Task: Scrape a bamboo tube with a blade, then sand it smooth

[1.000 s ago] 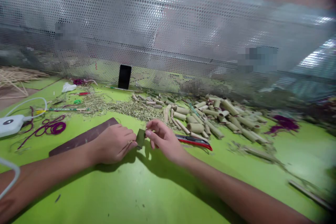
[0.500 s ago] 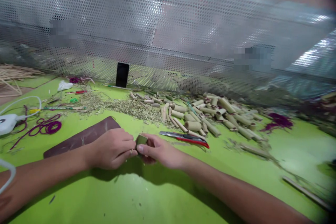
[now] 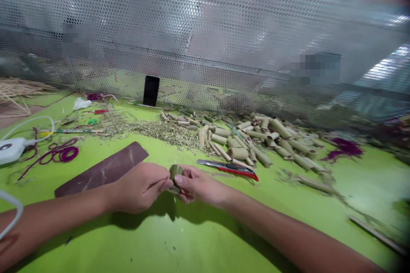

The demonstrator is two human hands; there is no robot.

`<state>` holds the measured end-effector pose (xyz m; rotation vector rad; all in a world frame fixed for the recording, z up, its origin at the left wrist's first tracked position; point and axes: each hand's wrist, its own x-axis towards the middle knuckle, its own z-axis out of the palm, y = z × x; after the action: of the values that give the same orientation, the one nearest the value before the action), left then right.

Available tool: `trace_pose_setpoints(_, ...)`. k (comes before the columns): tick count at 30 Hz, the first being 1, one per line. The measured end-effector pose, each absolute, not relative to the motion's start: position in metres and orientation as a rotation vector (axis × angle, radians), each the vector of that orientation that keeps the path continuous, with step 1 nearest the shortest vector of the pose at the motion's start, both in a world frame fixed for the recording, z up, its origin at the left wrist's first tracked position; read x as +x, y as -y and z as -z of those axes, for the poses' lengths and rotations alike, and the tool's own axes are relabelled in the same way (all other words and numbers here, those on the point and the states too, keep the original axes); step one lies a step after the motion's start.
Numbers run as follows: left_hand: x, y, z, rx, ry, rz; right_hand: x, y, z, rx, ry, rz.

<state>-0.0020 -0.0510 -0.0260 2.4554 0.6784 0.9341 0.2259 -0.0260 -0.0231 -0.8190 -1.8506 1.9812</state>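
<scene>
A short green bamboo tube piece (image 3: 176,172) is gripped between the thumb and fingers of my right hand (image 3: 198,184). My left hand (image 3: 144,187) is closed in a pinch against the tube's left side; whatever its fingers hold is hidden. Both hands are above the green tabletop, with small shreds just below the tube. Behind my left forearm lies a sheet of brown sandpaper (image 3: 102,169) dusted with pale marks. A red and black utility knife (image 3: 229,169) rests to the right of my right hand, its blade pointing left.
Cut bamboo tubes (image 3: 238,153) are piled beyond the knife, beside a heap of shavings (image 3: 166,132). A phone (image 3: 151,91) leans on the perforated metal screen (image 3: 192,30). Purple cord (image 3: 65,153) and a white device with a cable (image 3: 13,149) are at left; purple threads (image 3: 344,149) at right.
The bamboo tube has turned a little in my right hand and shows more of its curved side. My left hand has shifted slightly downward. The whole view has moved slightly.
</scene>
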Motion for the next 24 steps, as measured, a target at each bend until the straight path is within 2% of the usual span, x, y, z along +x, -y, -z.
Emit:
trace_pose_setpoints(12,-0.001,0.053,0.03,2.36,-0.685,-0.925,0.225,0.026,0.032,-0.795,1.813,-1.962)
trace_pose_setpoints(16,-0.005,0.048,0.029,2.515,-0.67,-0.956,0.223,0.03,0.024,-0.768,1.838,-1.926)
trace_pose_setpoints(18,-0.008,0.043,0.028,2.685,-0.634,-0.971,0.221,0.033,0.019,-0.795,1.858,-1.84)
trace_pose_setpoints(24,-0.014,0.036,0.026,2.892,-0.77,-1.053,0.218,0.042,0.013,-1.006,2.013,-1.272)
